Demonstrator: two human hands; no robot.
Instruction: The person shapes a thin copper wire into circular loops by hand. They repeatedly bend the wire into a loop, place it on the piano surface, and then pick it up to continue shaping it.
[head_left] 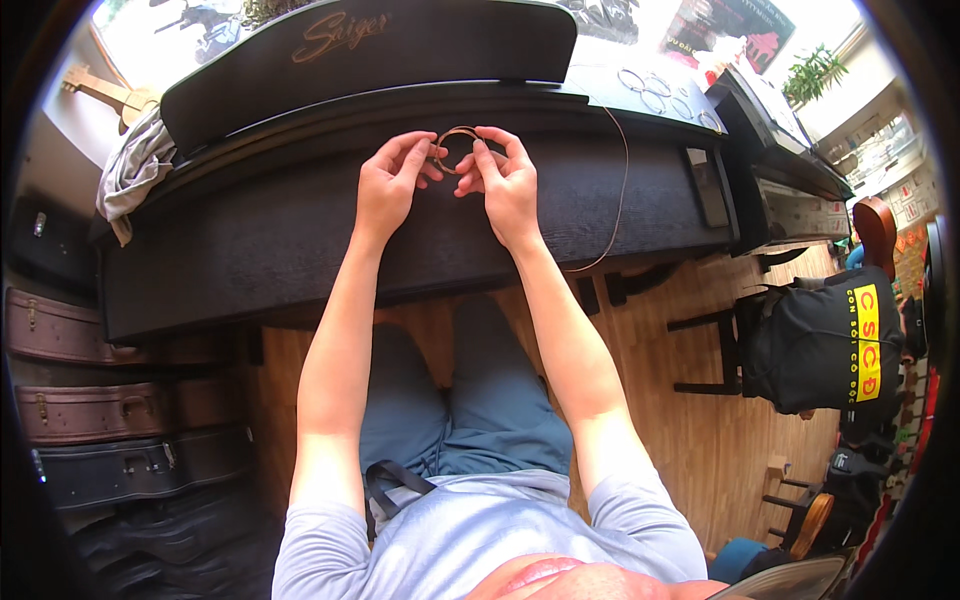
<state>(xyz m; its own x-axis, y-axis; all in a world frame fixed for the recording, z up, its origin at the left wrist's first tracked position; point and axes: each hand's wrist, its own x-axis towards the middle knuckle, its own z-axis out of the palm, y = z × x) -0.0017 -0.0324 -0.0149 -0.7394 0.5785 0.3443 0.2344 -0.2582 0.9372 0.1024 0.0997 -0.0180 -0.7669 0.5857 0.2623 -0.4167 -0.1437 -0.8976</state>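
Note:
Over the black lid of an upright piano [300, 210], both of my hands hold a small ring of coiled copper-coloured string [442, 160], which looks like a guitar string. My left hand [388, 185] pinches its left side between thumb and fingers. The opposite side is gripped by my right hand [507, 190], thumb against the index finger, other fingers curled below. On the piano's right end lie several more thin string coils [653, 90]. A single long copper-coloured string [624, 180] hangs in a curve across the lid and over its front edge.
A phone [707, 188] rests at the lid's right end. Grey cloth [135, 172] drapes over the left end. Brown and black instrument cases [90, 413] stack at left. To the right stands a chair with a black printed garment [825, 340] on it. Wooden floor [650, 400] shows between.

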